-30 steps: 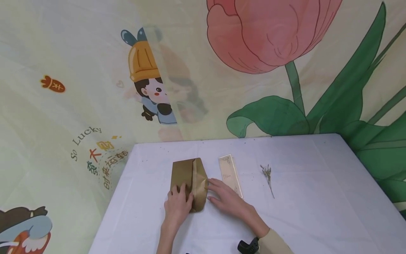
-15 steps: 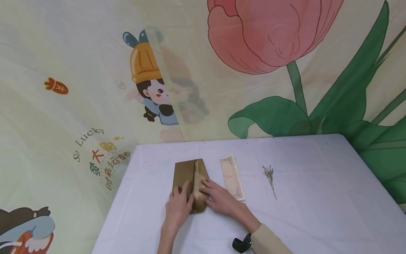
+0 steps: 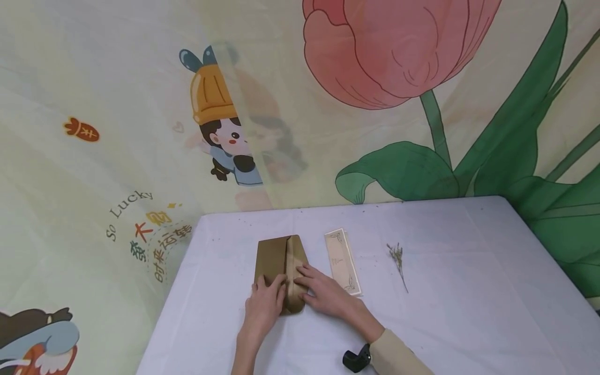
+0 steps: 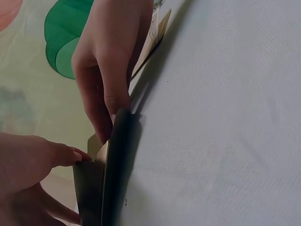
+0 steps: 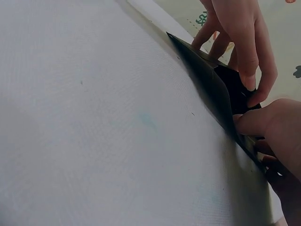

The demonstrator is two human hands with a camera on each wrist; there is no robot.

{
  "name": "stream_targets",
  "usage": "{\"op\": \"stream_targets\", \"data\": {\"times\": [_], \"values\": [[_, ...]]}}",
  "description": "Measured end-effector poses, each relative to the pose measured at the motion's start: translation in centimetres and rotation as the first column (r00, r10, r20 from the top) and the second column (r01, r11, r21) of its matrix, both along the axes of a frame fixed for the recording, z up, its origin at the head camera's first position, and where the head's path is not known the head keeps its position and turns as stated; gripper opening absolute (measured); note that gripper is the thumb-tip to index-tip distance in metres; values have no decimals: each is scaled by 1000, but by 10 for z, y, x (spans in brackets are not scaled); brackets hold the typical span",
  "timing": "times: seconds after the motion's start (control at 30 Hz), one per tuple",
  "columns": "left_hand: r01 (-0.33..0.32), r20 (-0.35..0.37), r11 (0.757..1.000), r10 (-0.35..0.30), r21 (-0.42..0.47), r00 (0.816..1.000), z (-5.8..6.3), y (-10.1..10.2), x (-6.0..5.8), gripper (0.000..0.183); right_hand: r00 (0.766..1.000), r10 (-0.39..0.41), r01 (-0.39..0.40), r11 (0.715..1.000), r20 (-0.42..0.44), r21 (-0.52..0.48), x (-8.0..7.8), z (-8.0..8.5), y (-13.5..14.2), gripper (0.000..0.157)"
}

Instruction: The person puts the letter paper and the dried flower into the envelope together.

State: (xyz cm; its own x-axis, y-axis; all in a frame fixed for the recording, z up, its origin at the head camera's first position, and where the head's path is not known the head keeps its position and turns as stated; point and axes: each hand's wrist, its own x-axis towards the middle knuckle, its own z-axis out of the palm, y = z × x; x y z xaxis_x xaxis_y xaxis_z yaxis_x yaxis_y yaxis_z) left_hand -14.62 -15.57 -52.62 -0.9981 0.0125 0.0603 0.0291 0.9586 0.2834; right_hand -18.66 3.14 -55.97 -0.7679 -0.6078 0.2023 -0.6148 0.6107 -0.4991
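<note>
A gold-brown envelope (image 3: pixel 270 255) lies on the white table, its flap (image 3: pixel 296 254) folded out to the right. My left hand (image 3: pixel 264 307) is on the envelope's body, thumb and index finger together at the edge of the opening; in the right wrist view this left hand (image 5: pixel 242 35) pinches beside the dark pocket. My right hand (image 3: pixel 332 297) holds the flap, its fingertips near the fold. From the left wrist view, the right hand's thumb (image 4: pixel 116 94) sits at the flap's near edge. What is inside the envelope cannot be seen.
Just right of the envelope lies a narrow cream card (image 3: pixel 340 255) with a printed border. Farther right is a small dried flower sprig (image 3: pixel 397 260). A printed cloth backdrop (image 3: pixel 281 104) hangs behind the white-covered table (image 3: pixel 450 323). A black device (image 3: pixel 357 359) is at the right wrist.
My right hand has slid left from the flap's outer edge to near the fold. The left index finger has moved from the envelope's body to the opening edge beside the thumb.
</note>
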Motion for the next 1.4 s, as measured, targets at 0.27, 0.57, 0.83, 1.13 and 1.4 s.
{"op": "stream_targets", "data": {"times": [0.27,0.57,0.83,1.13,1.4], "values": [[61,-34,998,-60,25,998,1,-6,-2,15,999,-4,4,1000,34,-6,-2,-3,1,39],[95,143,983,-117,154,983,9,-21,-1,45,999,-6,6,1000,34,18,-4,0,1,38],[114,218,983,-144,147,965,13,-26,-1,74,1000,-3,2,1000,25,24,-3,4,2,38],[123,170,983,-145,134,975,12,-25,0,69,998,-6,9,999,-55,51,-1,3,1,35],[122,147,984,-141,129,979,9,-24,0,69,987,-18,26,998,-161,49,2,2,1,27]]}}
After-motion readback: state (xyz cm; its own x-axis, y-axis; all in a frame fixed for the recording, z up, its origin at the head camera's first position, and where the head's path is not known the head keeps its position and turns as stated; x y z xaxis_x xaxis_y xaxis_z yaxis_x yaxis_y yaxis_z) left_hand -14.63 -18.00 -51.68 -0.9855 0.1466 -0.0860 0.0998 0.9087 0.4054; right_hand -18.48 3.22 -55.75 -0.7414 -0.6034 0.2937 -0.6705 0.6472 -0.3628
